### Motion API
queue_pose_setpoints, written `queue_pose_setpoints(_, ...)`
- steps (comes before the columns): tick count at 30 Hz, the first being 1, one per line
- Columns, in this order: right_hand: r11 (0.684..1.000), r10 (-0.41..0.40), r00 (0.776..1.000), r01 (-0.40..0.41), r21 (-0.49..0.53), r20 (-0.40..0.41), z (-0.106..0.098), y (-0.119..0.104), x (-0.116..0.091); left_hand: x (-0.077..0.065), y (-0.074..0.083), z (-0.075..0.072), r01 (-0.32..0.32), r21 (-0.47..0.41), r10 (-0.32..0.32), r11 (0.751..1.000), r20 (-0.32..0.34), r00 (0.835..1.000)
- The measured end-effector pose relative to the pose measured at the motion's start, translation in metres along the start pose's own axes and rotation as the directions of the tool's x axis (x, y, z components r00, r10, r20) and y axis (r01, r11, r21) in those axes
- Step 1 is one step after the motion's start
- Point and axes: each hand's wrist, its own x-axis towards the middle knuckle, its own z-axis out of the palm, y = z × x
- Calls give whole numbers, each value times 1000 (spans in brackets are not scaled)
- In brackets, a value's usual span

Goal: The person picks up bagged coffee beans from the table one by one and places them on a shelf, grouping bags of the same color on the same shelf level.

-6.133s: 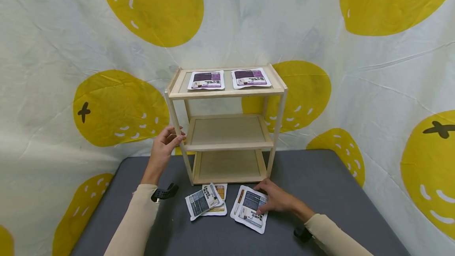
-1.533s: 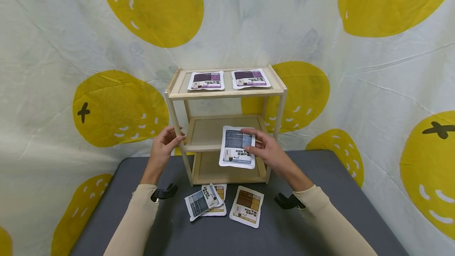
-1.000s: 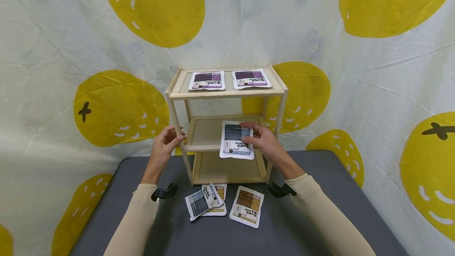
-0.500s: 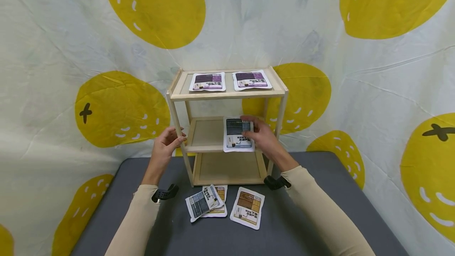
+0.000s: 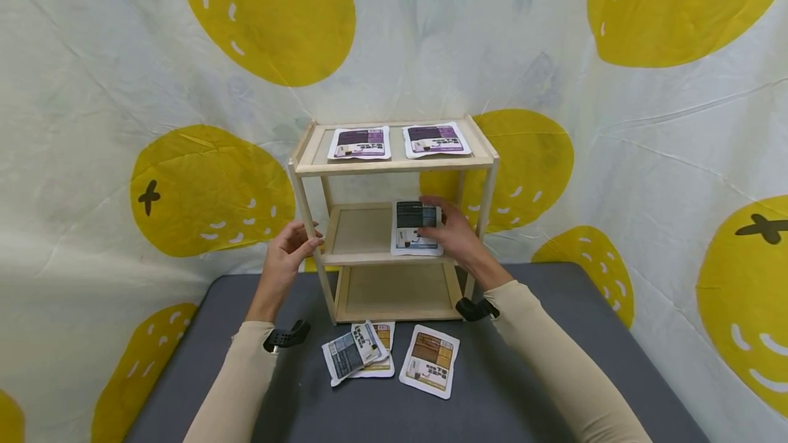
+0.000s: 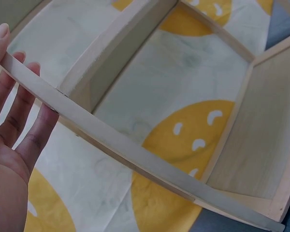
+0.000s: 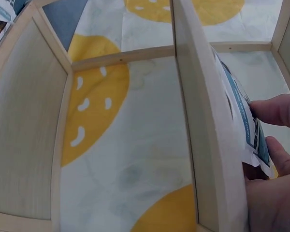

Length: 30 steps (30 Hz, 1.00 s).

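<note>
My right hand [image 5: 458,234] grips a flat white pouch with a blue-grey label [image 5: 406,239] by its right edge, thumb on top. The pouch lies over the right half of the middle shelf [image 5: 357,231] of a small wooden rack. In the right wrist view, the pouch [image 7: 239,106] is right against the shelf board, with my thumb and fingers at its edge. My left hand [image 5: 284,251] holds the rack's front left post [image 5: 302,200]; the left wrist view has the thumb on one side of the post [image 6: 135,145] and the fingers behind it.
Two purple-labelled pouches, left [image 5: 360,143] and right [image 5: 436,139], lie on the top shelf. On the grey table [image 5: 345,415], a brown-labelled pouch [image 5: 429,361] lies in front of the rack. Beside it, a blue-grey-labelled pouch [image 5: 349,355] overlaps a yellow-labelled one [image 5: 383,361].
My right hand has lifted the blue-grey pouch off the brown one on the table and carried it up and back to the middle shelf. My left hand has stayed on the post.
</note>
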Motion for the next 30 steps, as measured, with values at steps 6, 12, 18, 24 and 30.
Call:
queue_pose_setpoints(6,998,63,998,-64,-24,-27,0,2,4,1,-13,-3,-6,3,6,1000,-12,1000)
queue_pose_setpoints(12,996,93,995,-93,-7,-20,-1,0,8,3,-13,-2,-29,0,29,1000,-19,999)
queue_pose_setpoints(18,993,117,992,-118,-25,-41,0,-3,7,2,-10,-2,-21,-21,20,1000,-16,1000)
queue_pose_setpoints(24,995,64,996,-68,-66,-61,0,-2,6,3,-12,-2,-13,-16,13,1000,-16,1000)
queue_pose_setpoints(30,991,-59,995,48,-124,-83,-1,-3,0,3,-9,-1,-11,-22,11,1000,-10,1000)
